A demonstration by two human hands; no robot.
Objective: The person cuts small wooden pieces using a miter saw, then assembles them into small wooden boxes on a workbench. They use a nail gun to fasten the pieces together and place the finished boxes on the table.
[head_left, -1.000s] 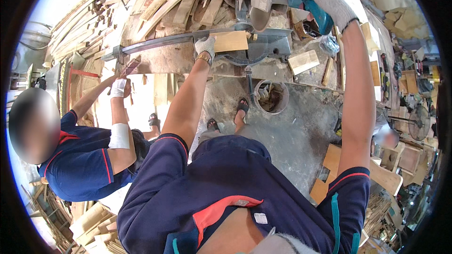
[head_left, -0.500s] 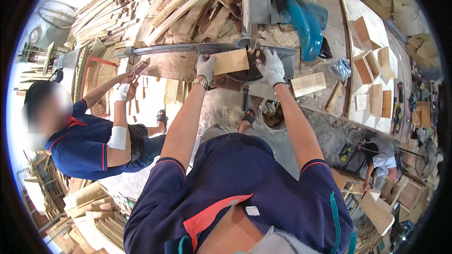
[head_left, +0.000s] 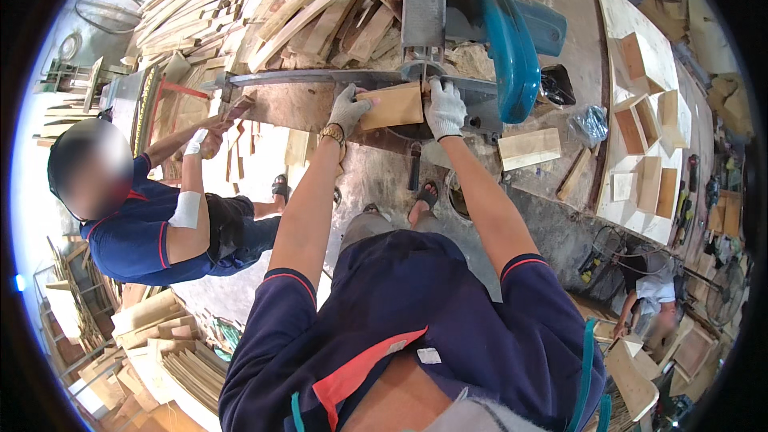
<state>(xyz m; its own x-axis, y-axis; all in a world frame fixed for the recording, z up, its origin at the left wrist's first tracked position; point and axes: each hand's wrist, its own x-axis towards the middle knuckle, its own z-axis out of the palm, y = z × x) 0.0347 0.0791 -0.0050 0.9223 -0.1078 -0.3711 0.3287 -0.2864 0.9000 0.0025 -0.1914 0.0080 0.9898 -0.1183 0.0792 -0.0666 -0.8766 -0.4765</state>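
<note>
Left of frame: co-worker (head_left: pixel 144 228) in navy shirt. Upper centre: gloved left hand (head_left: pixel 346 112) pinching the left end of a wooden board (head_left: pixel 394 106); gloved right hand (head_left: pixel 445 110) at its right end, grip cannot be told. Upper right of centre: teal-housed mitre saw (head_left: pixel 514 56). Right: wooden boxes (head_left: pixel 629 130).

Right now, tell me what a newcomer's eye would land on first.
Probably the teal-bodied miter saw, top, right of centre. Lower down, the gloved left hand holds a wooden board, the right hand close by its right end. Timber strips lie heaped at upper left.
</note>
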